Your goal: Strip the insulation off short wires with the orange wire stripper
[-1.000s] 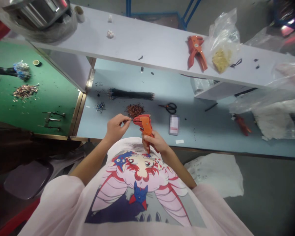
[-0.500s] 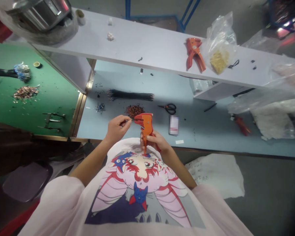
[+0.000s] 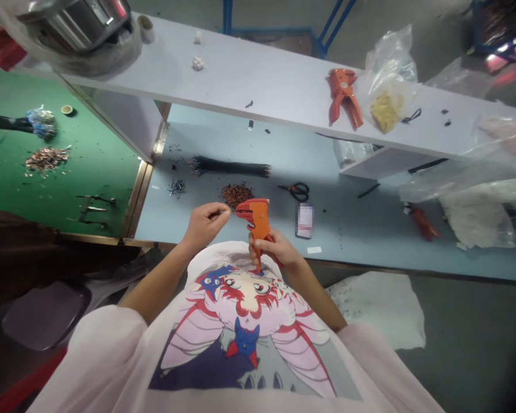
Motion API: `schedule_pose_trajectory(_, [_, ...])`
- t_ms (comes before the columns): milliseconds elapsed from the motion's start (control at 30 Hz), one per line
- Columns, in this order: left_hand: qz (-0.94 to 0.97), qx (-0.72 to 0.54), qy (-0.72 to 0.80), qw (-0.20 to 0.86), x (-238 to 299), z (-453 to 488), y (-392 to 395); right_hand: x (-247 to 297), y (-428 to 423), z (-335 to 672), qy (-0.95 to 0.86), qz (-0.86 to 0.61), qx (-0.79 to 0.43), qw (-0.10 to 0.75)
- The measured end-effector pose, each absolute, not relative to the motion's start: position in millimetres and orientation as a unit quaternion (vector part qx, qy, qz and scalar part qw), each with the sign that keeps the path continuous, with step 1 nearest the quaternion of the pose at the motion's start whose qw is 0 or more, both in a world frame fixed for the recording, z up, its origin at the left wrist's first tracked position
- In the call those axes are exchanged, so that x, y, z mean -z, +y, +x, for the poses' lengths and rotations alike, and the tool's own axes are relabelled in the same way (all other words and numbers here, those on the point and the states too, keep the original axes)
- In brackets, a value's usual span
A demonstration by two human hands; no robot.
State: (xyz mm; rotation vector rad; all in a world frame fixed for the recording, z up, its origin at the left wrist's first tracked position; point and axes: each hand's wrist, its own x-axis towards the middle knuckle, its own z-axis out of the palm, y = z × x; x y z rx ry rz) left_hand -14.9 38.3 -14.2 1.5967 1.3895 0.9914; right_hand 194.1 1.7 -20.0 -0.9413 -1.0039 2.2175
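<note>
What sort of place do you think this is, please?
Probably a wire-processing workshop: the right hand holds an orange wire stripper, and a bundle of black wires and small reddish-brown pieces lie on the blue workbench.

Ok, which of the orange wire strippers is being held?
The orange wire stripper in the right hand; the second stripper lies untouched on the white shelf.

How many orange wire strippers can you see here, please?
3: one wire stripper in the right hand, one on the white shelf, and probably a blurred third on the blue bench beside the plastic; others may be hidden.
</note>
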Motion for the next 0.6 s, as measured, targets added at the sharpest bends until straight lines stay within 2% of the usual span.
schedule_pose_trajectory(433, [0.623, -0.350, 0.579, 0.393, 27.6, -12.2, 41.6, 40.8, -0.2, 185.8, -0.289, -0.344, -0.842, 0.298])
schedule_pose_trajectory(600, [0.610, -0.378, 0.617, 0.321, 29.3, -17.9, 34.2, 45.2, 17.3, 190.1, -0.312, -0.353, -0.821, 0.323])
